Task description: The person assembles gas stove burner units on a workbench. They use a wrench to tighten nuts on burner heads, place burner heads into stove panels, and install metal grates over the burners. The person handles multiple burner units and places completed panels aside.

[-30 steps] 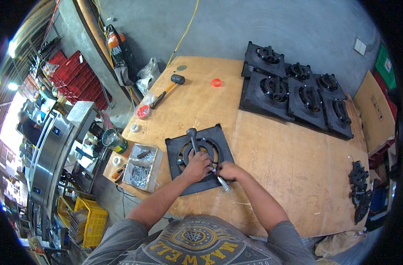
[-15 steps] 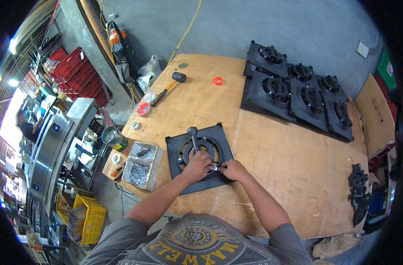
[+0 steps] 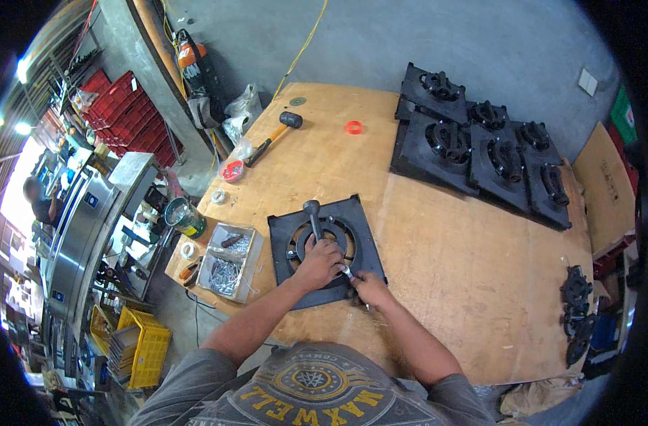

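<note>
A square black stove plate (image 3: 285, 228) with a round, slotted opening lies on the wooden table in front of me. Over its opening rests a dark burner pipe (image 3: 314, 217), its rounded end pointing away from me. My left hand (image 3: 320, 264) curls over the near part of this pipe, hiding what is under the fingers. In my right hand (image 3: 371, 290), closed at the plate's near right side, is a silver wrench (image 3: 347, 271). The wrench's head reaches to the left hand's fingertips. Whatever fastener it meets there is too small or hidden to make out.
To the left stand a divided box of screws (image 3: 227, 275), orange-handled pliers (image 3: 190, 270) and a dark bucket (image 3: 185, 216). A mallet (image 3: 275, 137) and a red ring (image 3: 354, 128) lie farther off. Several assembled stove plates (image 3: 429, 167) pile up at far right; black castings (image 3: 577, 312) sit near the right edge.
My right hand has swung a little toward me, with the wrench turning so more of it shows. The left hand stays on the pipe. The whole view has shifted slightly.
</note>
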Motion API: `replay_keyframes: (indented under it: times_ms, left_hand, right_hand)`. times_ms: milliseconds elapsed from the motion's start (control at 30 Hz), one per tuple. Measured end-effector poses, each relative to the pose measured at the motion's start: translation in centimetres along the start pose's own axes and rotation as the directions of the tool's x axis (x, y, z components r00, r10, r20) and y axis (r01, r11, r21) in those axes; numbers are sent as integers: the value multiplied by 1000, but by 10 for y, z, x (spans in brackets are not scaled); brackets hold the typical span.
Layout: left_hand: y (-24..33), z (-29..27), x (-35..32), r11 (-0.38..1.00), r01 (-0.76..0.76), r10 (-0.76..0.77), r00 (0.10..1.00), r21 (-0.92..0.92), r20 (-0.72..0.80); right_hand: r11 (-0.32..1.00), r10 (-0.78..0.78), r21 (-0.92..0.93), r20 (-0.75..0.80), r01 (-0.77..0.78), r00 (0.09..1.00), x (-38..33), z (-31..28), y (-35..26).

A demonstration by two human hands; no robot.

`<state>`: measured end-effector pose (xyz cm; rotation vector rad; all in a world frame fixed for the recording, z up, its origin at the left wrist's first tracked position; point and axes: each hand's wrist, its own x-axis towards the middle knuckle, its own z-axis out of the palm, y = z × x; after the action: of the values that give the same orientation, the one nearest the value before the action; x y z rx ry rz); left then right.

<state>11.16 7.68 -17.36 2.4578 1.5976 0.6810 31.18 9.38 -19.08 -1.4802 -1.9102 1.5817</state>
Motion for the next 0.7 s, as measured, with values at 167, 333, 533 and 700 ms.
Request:
replay_keyframes:
  times_ms: [167, 333, 533, 700]
  left_hand:
    - [-1, 5, 2, 1000, -10, 10, 1000, 8, -24]
    - [2, 2, 7, 999, -29, 29, 1000, 14, -3]
    - [1, 2, 2, 1000, -7, 7, 1000, 1, -27]
    - [-1, 3, 2, 1000, -15, 15, 1000, 0, -16]
  right_hand:
    - [983, 30, -182, 227, 12, 973, 20, -35, -11]
    - [968, -9, -244, 181, 53, 983, 25, -14, -7]
    - [981, 17, 195, 4, -18, 1000, -12, 25, -10]
    - [999, -8, 38, 96, 4, 995, 3, 5, 8]
